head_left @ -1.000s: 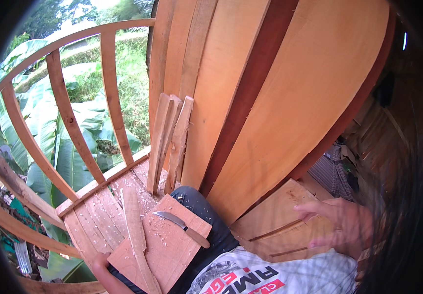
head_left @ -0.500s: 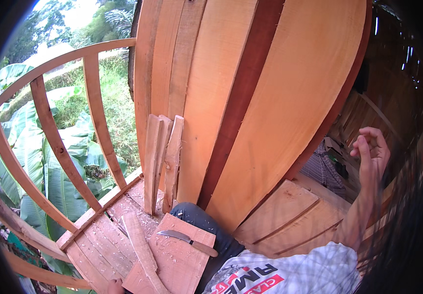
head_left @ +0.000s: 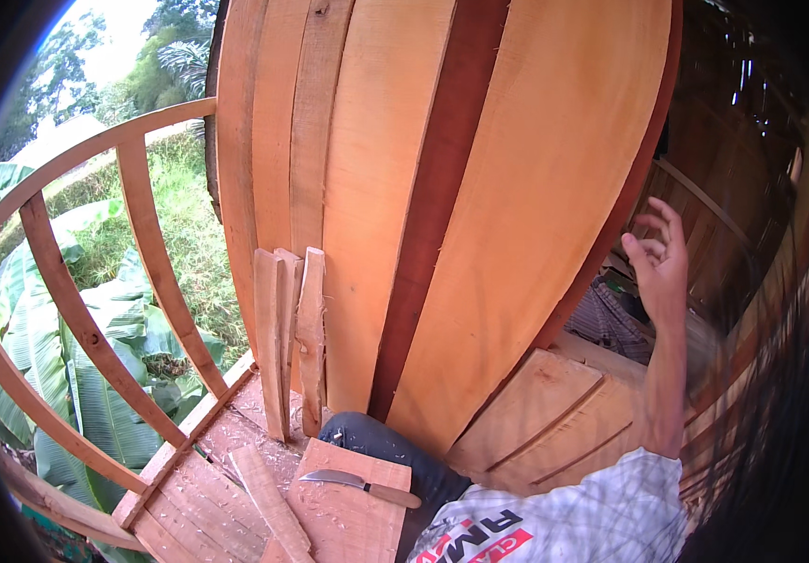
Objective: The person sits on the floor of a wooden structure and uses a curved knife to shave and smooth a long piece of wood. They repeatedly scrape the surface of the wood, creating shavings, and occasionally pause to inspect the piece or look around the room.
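My right hand (head_left: 662,261) is raised at the right, in front of the dark doorway. Its fingers are loosely bent and apart from the thumb, with nothing visible in them. My left hand is out of view. A knife (head_left: 346,480) with a curved blade and wooden handle lies on a flat wooden board (head_left: 343,511) by my dark-trousered leg (head_left: 376,436). Beside the knife, a narrow strip of wood (head_left: 268,497) rests partly over the board's left edge. No hand touches the knife or the strip.
Several rough wooden pieces (head_left: 273,347) lean upright against the plank wall (head_left: 376,188). A wooden railing (head_left: 76,291) bounds the left side, with large leaves beyond. Shavings are scattered over the plank floor (head_left: 198,507). Checked cloth (head_left: 606,310) lies beyond the wall's right edge.
My right hand has moved up and to the left, its fingers spreading a little. My left hand, partly seen at the lower edge before, has left the view. The whole view has shifted slightly.
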`<state>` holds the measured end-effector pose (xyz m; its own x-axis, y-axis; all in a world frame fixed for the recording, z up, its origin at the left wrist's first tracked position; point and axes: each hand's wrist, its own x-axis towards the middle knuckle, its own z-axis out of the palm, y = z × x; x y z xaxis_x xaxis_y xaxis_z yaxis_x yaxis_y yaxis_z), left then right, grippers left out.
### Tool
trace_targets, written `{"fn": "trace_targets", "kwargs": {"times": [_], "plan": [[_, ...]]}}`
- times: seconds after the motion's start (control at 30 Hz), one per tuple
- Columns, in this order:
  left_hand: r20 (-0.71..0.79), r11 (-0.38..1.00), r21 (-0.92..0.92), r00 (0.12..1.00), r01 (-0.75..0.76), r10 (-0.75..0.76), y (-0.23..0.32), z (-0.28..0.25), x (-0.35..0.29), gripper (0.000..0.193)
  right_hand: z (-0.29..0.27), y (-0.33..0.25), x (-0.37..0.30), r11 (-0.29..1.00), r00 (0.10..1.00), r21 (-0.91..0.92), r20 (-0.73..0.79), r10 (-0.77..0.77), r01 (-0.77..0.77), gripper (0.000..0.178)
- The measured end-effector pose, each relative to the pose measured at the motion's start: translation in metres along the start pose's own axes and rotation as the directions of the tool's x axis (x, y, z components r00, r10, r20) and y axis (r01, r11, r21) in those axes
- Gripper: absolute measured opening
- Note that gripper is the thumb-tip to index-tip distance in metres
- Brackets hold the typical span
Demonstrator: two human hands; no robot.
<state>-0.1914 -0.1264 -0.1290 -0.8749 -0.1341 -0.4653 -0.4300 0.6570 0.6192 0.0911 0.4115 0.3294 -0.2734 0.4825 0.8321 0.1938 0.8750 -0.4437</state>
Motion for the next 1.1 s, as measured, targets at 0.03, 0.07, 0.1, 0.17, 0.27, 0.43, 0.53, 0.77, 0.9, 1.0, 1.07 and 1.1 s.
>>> {"fn": "trace_targets", "kwargs": {"times": [0.03, 0.07, 0.1, 0.17, 0.27, 0.43, 0.53, 0.77, 0.9, 1.0, 1.07, 1.1], "plan": [[-0.007, 1.000, 0.007, 1.000, 0.002, -0.002, 0.000, -0.001, 0.002, 0.029, -0.006, -0.003, 0.002, 0.999, 0.996, 0.012, -0.070, -0.048, 0.049, 0.051], [0.030, 1.000, 0.004, 0.999, -0.011, 0.011, 0.007, 0.010, 0.004, 0.029, -0.027, -0.015, 0.007, 0.994, 0.984, -0.024, -0.139, -0.110, 0.107, 0.049], [0.023, 1.000, 0.008, 1.000, -0.013, 0.013, 0.009, 0.008, 0.006, 0.029, -0.035, -0.018, 0.010, 0.987, 0.965, -0.015, -0.210, -0.159, 0.160, 0.047], [0.036, 1.000, 0.011, 0.999, -0.023, 0.023, 0.014, 0.014, 0.008, 0.029, -0.063, -0.032, 0.015, 0.970, 0.921, -0.075, -0.304, -0.244, 0.232, 0.046], [-0.078, 1.000, -0.004, 0.997, -0.003, 0.003, 0.005, -0.019, 0.006, 0.029, -0.079, -0.015, 0.021, 0.928, 0.819, -0.077, -0.448, -0.358, 0.363, 0.037], [0.034, 0.999, 0.004, 0.998, -0.045, 0.045, 0.011, 0.013, 0.012, 0.029, -0.205, -0.043, 0.042, 0.866, 0.700, -0.305, -0.510, -0.500, 0.397, 0.020], [0.007, 0.999, -0.001, 0.999, -0.040, 0.040, 0.006, 0.002, 0.010, 0.029, -0.220, -0.026, 0.042, 0.846, 0.670, -0.358, -0.518, -0.531, 0.395, 0.023], [-0.002, 0.998, -0.008, 0.998, -0.058, 0.058, 0.003, -0.002, 0.007, 0.029, -0.222, -0.016, 0.029, 0.795, 0.647, -0.445, -0.471, -0.599, 0.412, 0.033], [-0.004, 0.998, -0.012, 0.998, -0.068, 0.068, 0.002, -0.001, 0.009, 0.029, -0.194, -0.029, 0.021, 0.812, 0.636, -0.415, -0.507, -0.581, 0.411, 0.046], [-0.002, 0.998, -0.007, 0.998, -0.068, 0.068, 0.005, 0.004, 0.010, 0.029, -0.159, -0.041, 0.010, 0.857, 0.636, -0.328, -0.575, -0.515, 0.398, 0.066], [-0.001, 0.998, -0.007, 0.998, -0.065, 0.065, 0.007, 0.008, 0.010, 0.029, -0.141, -0.052, 0.007, 0.837, 0.635, -0.237, -0.561, -0.532, 0.493, 0.069], [-0.019, 0.998, -0.015, 0.998, -0.064, 0.064, 0.002, 0.002, 0.010, 0.029, -0.133, -0.059, 0.004, 0.817, 0.630, -0.177, -0.555, -0.544, 0.549, 0.070]]}}
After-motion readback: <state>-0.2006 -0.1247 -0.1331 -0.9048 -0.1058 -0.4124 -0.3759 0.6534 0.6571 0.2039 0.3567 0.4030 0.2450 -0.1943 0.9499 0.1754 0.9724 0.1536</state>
